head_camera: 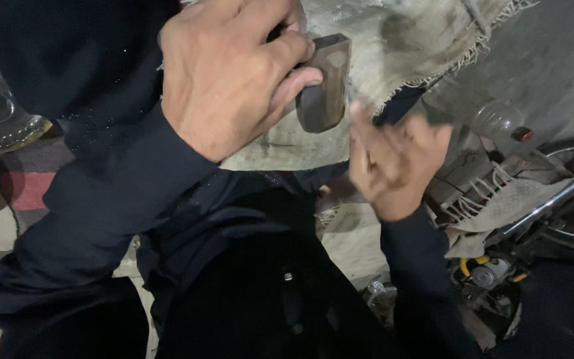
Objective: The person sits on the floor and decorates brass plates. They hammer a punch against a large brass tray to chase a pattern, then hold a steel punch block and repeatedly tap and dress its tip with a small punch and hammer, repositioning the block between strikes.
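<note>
We gripped the dark wooden block (325, 83) in our left hand (230, 73), against the frayed sackcloth (400, 46). Our right hand (393, 163), blurred, hung loosely curled and empty just below.

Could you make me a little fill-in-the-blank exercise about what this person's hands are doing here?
1. The left hand grips a dark wooden ____.
2. The right hand is open and holds ____.
3. The block rests against a frayed piece of ____.

Missing words: block; nothing; cloth.
</note>
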`<action>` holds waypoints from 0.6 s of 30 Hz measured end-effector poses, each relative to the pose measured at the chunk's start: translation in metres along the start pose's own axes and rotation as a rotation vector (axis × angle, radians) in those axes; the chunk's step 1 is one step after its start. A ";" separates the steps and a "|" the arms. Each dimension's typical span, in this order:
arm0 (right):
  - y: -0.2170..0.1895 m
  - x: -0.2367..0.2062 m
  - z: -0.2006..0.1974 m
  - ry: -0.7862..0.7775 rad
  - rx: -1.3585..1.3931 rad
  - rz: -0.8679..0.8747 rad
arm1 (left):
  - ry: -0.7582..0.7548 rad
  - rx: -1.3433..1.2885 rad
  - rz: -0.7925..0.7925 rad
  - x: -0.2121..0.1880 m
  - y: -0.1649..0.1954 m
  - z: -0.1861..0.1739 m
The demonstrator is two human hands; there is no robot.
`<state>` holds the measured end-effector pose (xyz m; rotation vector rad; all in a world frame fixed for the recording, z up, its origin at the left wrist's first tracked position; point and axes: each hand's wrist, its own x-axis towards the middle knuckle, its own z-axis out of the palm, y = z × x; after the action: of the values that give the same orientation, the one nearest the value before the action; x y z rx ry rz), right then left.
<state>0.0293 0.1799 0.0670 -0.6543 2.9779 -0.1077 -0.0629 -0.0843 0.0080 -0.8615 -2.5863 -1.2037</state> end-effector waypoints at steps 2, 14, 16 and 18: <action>0.003 0.002 0.002 -0.001 0.034 0.023 | -0.010 0.018 0.005 0.000 0.000 0.000; 0.000 -0.002 0.002 0.003 0.012 0.018 | -0.006 0.005 -0.006 -0.001 0.000 0.002; 0.005 0.001 0.003 0.000 0.031 0.021 | -0.001 0.004 -0.002 -0.001 0.000 0.000; 0.003 -0.001 0.000 -0.012 0.044 0.022 | 0.004 0.007 0.003 0.000 0.000 0.000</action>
<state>0.0292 0.1827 0.0669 -0.6155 2.9614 -0.1663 -0.0627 -0.0844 0.0081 -0.8604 -2.5842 -1.1934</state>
